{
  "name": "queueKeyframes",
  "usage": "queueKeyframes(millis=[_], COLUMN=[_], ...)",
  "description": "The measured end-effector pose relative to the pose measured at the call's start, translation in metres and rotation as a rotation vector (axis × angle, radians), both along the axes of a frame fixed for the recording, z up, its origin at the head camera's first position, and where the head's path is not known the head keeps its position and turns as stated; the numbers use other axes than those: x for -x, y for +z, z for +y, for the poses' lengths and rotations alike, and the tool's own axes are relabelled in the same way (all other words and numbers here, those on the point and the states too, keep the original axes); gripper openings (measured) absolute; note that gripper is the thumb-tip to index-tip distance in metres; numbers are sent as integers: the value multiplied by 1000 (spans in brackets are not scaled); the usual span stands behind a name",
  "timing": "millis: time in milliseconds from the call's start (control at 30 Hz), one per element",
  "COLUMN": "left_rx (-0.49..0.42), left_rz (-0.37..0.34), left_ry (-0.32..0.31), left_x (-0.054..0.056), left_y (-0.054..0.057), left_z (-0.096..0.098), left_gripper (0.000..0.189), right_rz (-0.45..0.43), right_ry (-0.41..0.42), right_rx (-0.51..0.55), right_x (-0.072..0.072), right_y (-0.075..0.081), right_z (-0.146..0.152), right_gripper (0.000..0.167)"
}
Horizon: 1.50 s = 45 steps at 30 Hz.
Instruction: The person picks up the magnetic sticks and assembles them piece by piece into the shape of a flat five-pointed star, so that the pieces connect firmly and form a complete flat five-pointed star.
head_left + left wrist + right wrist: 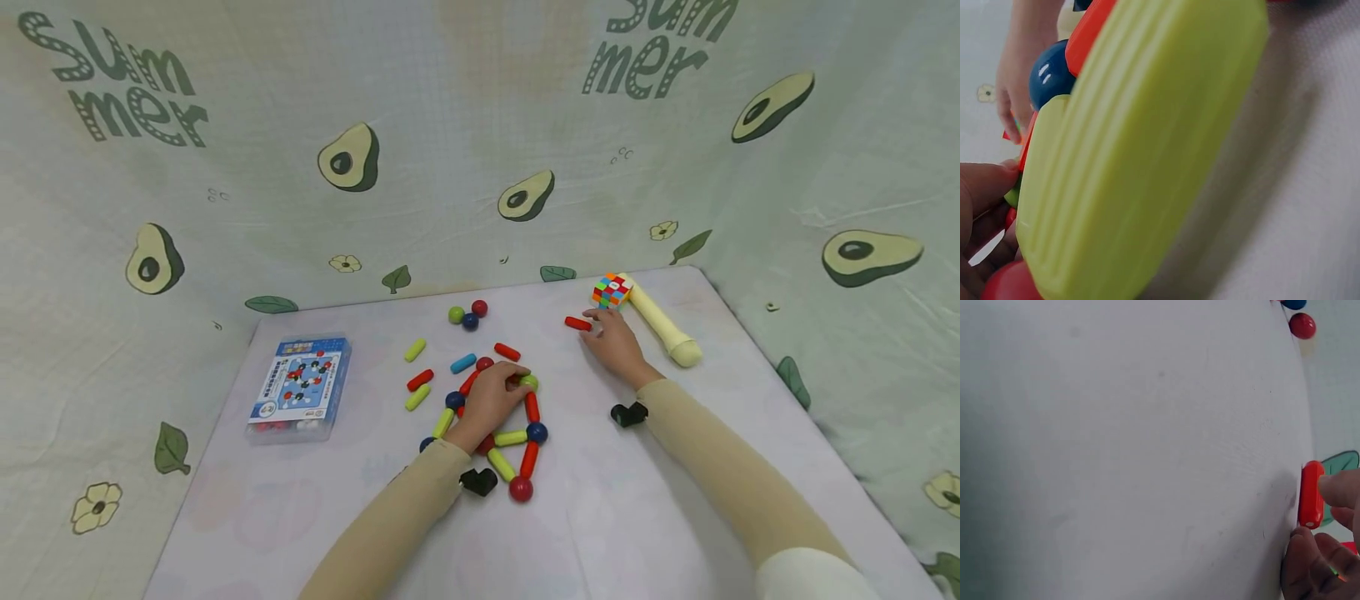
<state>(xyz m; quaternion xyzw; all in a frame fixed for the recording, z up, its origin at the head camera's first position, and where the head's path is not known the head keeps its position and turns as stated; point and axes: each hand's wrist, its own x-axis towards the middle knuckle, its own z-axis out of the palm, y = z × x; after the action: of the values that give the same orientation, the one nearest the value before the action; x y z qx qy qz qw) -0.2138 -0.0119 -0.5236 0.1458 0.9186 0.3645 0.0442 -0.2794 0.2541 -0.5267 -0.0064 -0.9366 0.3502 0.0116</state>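
Observation:
My left hand (491, 397) pinches a green ball (530, 382) between thumb and fingers. That ball sits at the top of a linked frame of magnetic rods and balls, above a red rod (532, 407) and a blue ball (537, 433). A red ball (521, 489) forms the frame's near corner. Large in the left wrist view is a yellow-green rod (1147, 137) of the frame. At the back right, my right hand (618, 346) holds a loose red magnetic rod (1311, 495) by its end, thumb on its side and fingertips at its tip.
A puzzle cube (611, 290) and a pale yellow stick (663, 323) lie beyond the right hand. Several loose rods, among them a blue rod (463, 363), lie left of the frame. Behind them three balls cluster round a blue ball (470, 322). A boxed set (303, 387) lies at left.

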Motion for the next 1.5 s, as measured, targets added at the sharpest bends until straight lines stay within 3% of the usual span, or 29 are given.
queueKeyframes(millis=[400, 1000, 1233, 1500], left_rx=[-31, -24, -13, -20], left_rz=[-28, 3, 21, 12], left_ry=[4, -10, -16, -12], left_x=[1, 0, 1, 1], left_y=[1, 0, -1, -2], left_z=[1, -1, -1, -2], left_gripper=[31, 30, 30, 30], right_rz=[-40, -35, -20, -41], right_ry=[56, 260, 332, 351], right_rx=[-82, -43, 5, 8], right_x=[-1, -66, -76, -78], right_y=[3, 1, 3, 4], right_z=[-4, -29, -36, -39], right_gripper=[24, 18, 18, 19])
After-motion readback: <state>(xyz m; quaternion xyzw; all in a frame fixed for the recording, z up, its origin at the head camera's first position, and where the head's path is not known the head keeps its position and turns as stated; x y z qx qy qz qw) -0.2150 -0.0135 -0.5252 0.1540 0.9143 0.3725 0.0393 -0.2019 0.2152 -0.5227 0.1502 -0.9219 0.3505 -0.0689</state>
